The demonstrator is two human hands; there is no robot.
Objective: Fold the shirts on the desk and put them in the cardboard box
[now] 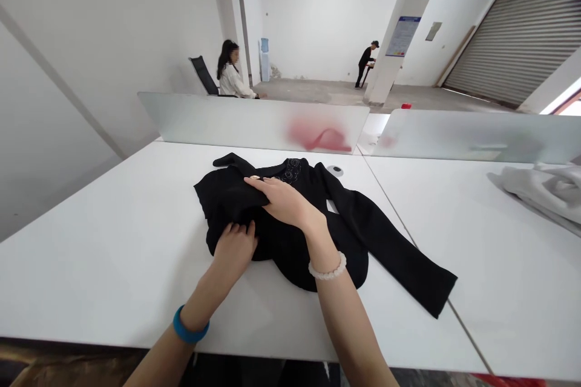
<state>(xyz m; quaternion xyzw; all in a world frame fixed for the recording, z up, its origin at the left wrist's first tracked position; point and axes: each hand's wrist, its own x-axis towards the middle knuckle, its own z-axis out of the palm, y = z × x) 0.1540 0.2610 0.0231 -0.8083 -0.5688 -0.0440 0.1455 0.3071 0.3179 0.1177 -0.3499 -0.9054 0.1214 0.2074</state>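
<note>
A black jacket point(295, 248) lies crumpled on the white table, with pale embroidery beside its neckline and one sleeve stretched toward the right. My left hand point(236, 247) has its fingers curled into the fabric at the lower left part of the jacket, and the fingertips are partly hidden. Over the jacket's upper front is my right hand point(287, 201), closed on a raised fold of cloth near a gold-coloured button point(255, 177). Part of that hand's grip is covered by the fold. The other sleeve point(231, 160) is bent at the far left.
Frosted dividers point(254, 124) run along the table's point(113, 242) far edge. A round grommet point(335, 170) sits beyond the jacket, and a light grey cloth point(544, 190) lies at the right. Past the dividers, one person point(233, 78) sits and another point(364, 65) stands farther back.
</note>
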